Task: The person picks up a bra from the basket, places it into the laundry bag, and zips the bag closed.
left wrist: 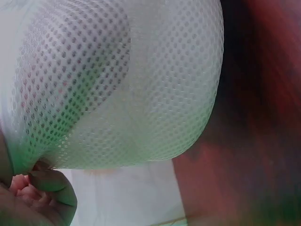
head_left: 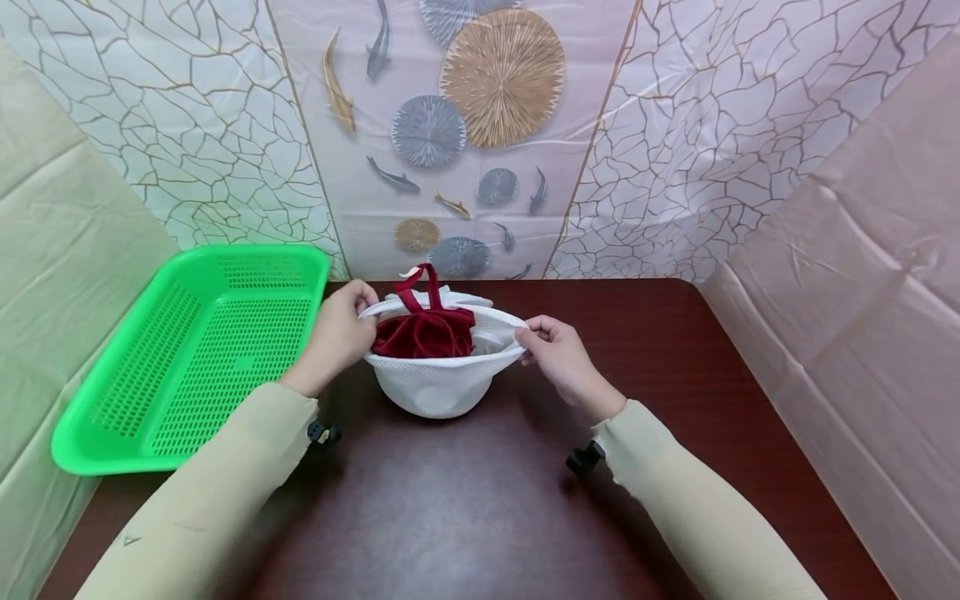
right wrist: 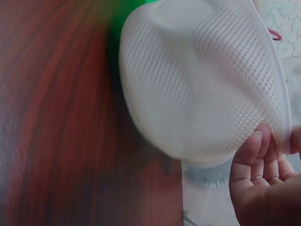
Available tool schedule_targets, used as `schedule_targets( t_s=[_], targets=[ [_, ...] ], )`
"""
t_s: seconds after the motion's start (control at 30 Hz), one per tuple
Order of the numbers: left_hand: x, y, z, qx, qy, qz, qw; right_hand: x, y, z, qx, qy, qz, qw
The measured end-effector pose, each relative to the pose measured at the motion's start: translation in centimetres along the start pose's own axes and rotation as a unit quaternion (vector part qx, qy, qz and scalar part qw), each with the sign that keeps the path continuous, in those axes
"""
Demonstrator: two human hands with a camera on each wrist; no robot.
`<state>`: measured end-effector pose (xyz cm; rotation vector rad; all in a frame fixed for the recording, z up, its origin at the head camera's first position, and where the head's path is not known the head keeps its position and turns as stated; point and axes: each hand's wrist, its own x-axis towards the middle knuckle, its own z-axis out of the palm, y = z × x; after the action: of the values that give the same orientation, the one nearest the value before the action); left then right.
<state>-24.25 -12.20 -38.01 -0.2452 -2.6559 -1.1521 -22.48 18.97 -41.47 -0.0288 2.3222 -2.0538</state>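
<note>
White mesh bag [head_left: 438, 390], one: was at mid-table [head_left: 450, 517], mouth spread; contact beneath could not be told. Left hand [head_left: 341, 327]: pinched one end of its edge. Right hand [head_left: 557, 357]: pinched the opposite end. Red cloth [head_left: 427, 335], one: lay inside, loop [head_left: 434, 289] upright. Green basket [head_left: 69, 442], one: sat left of the bag.

The right hand [right wrist: 263, 188] pinches the rim of a white mesh bag [right wrist: 183, 84], which bulges across the edge of the dark wooden table [right wrist: 61, 122]. Past that edge stands a pale patterned wall [right wrist: 286, 16], a thin red loop [right wrist: 280, 36] showing near the rim; the green object [right wrist: 132, 5] behind the bag is too blurred to name confidently.
</note>
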Motion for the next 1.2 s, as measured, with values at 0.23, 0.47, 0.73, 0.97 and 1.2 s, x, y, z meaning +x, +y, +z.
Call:
schedule_targets(
  t_s=[0.23, 0.47, 0.73, 0.97, 1.2],
  targets=[
    [0.3, -0.2, -0.4, -0.007, 0.003, 0.008, 0.9999, 0.4, -0.7, -0.4, -0.028, 0.021, -0.022, 0.9991],
    [0.0, -0.8, 0.6, 0.017, -0.099, -0.013, 0.9949, 0.7, 0.2, 0.0, -0.041, -0.001, -0.007, 0.9991],
    [1.3, -0.2, -0.4, 0.015, -0.137, -0.021, 0.9903, 0.4, 0.1, 0.1, -0.065, -0.024, -0.017, 0.9975],
    [3.5, 1.5, 0.2, -0.024, -0.113, 0.023, 0.993, 0.2, 0.5, 0.2, -0.089, -0.024, -0.023, 0.9955],
    [4.3, 1.2, 1.2, -0.044, -0.139, 0.007, 0.9893, -0.2, 0.7, 0.2, -0.104, -0.031, -0.038, 0.9933]
  ],
)
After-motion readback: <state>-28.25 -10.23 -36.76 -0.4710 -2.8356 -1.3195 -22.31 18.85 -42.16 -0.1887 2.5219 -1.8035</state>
